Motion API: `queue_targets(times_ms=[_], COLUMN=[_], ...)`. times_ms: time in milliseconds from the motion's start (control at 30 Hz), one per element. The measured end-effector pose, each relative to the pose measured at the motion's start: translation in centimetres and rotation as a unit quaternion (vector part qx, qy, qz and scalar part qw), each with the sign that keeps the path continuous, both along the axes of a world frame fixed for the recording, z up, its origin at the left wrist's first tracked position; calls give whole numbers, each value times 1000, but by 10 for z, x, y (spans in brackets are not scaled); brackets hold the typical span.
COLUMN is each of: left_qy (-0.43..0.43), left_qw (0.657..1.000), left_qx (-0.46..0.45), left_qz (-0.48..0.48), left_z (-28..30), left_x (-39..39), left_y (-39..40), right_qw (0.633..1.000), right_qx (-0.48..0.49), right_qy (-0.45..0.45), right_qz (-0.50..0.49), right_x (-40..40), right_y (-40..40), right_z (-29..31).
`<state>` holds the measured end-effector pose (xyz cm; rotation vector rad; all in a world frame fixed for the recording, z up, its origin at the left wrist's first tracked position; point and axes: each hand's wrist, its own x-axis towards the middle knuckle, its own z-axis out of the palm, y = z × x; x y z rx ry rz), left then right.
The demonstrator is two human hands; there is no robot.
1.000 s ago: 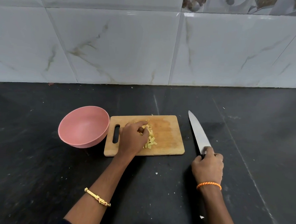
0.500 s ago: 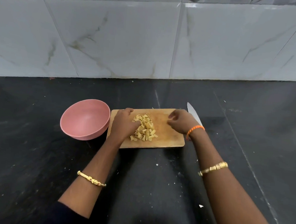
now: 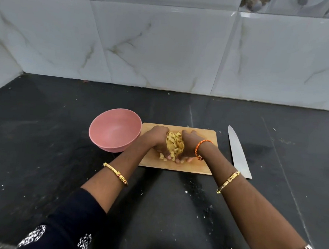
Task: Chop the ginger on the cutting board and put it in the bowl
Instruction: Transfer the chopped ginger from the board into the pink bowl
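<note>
- Pink bowl holds nothing, beside the cutting board.
- Left hand and right hand, fingers curled, cup the chopped ginger between them.

Setting: home kitchen. Evidence: dark stone tabletop flecked with crumbs; white marble-veined wall tiles as backsplash; wooden cutting board bearing chopped ginger; pink bowl just beside it; chef's knife lying flat at right.
</note>
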<state>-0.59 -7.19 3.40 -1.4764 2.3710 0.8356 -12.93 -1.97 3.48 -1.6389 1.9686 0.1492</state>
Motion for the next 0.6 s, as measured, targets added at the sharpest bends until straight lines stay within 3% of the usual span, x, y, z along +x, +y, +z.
queue_targets(times_ms=[200,600], left_qy=[9,74], left_qw=[1000,994], left_qx=[-1,38], left_qz=[-29,67], left_z=[9,3], left_x=[-13,-22], left_y=[2,-3], right_qw=[1000,992], right_qx=[0,-47], right_qy=[-16,-111], right_qz=[20,-49], right_x=[-4,-13], right_y=[-12,-11], right_z=[-2,-7])
